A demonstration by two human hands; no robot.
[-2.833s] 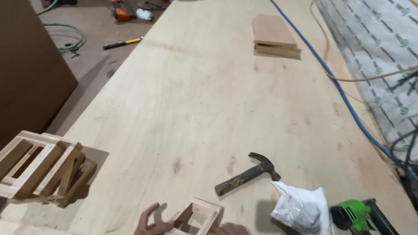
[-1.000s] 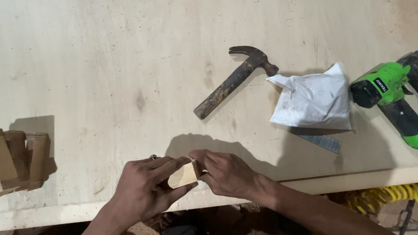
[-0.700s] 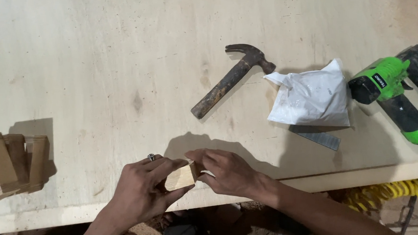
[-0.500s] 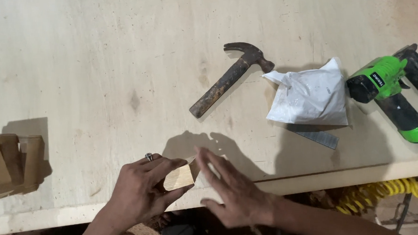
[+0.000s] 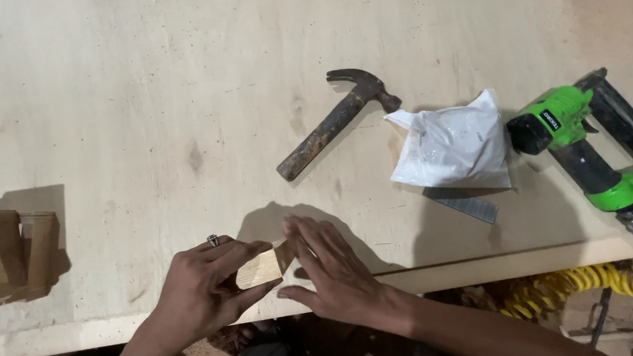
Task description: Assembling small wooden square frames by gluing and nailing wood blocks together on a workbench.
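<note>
A small pale wooden block [image 5: 261, 265] rests near the front edge of the plywood table [image 5: 155, 83]. My left hand [image 5: 199, 291], with a ring on one finger, grips the block between thumb and fingers. My right hand [image 5: 329, 272] lies flat with fingers stretched out, its fingertips against the block's right end. Most of the block is hidden under the two hands.
A rusty claw hammer [image 5: 337, 121] lies behind the hands. To its right sit a white plastic bag [image 5: 455, 145], a strip of staples [image 5: 463, 205] and a green-and-black nail gun [image 5: 592, 145]. A stack of wooden frames [image 5: 5, 255] stands at the left edge. A yellow coiled hose [image 5: 578, 289] hangs below.
The view has dropped from the far table to the front edge. My right hand has let go of the block's end and spread out flat; my left hand keeps its grip.
</note>
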